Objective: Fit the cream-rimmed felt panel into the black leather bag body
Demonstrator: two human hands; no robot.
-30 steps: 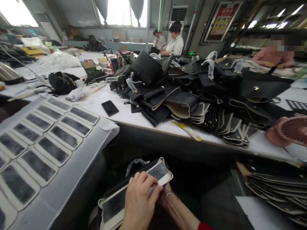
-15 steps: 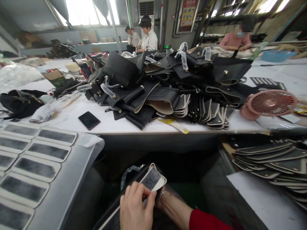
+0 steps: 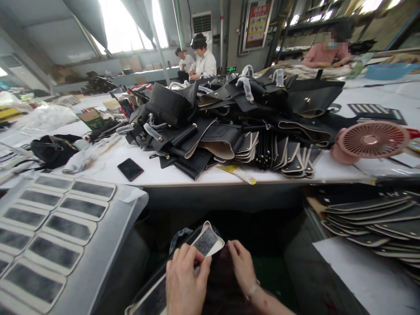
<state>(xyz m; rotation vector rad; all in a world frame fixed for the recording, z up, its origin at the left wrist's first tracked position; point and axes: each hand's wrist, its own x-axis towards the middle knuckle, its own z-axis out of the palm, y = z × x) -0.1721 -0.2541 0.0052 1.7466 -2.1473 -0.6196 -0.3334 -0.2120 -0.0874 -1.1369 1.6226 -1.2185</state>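
Note:
A black leather bag piece (image 3: 149,280) lies tilted low in the middle, a clear-wrapped handle (image 3: 179,238) at its upper left. On it is a bag flap (image 3: 206,242) with a pale border and a dark, fuzzy-looking centre. My left hand (image 3: 187,275) pinches the flap's right edge between thumb and fingers and covers its middle. Just right of the flap's corner, my right hand (image 3: 243,267) has its thumb and fingertips pressed together against a dark background; what they hold, if anything, I cannot make out.
Pale-bordered panels (image 3: 70,229) lie in rows on a sheet at left. Black bags (image 3: 210,135) heap on the white table (image 3: 157,177), with a phone (image 3: 130,169) and pink fan (image 3: 370,140). Stacked flaps (image 3: 370,218) stand at right. Several people (image 3: 203,61) work behind.
My right hand has come out from behind the flap and moved to its right side. My left hand keeps its pinch on the flap. The view has shifted slightly left.

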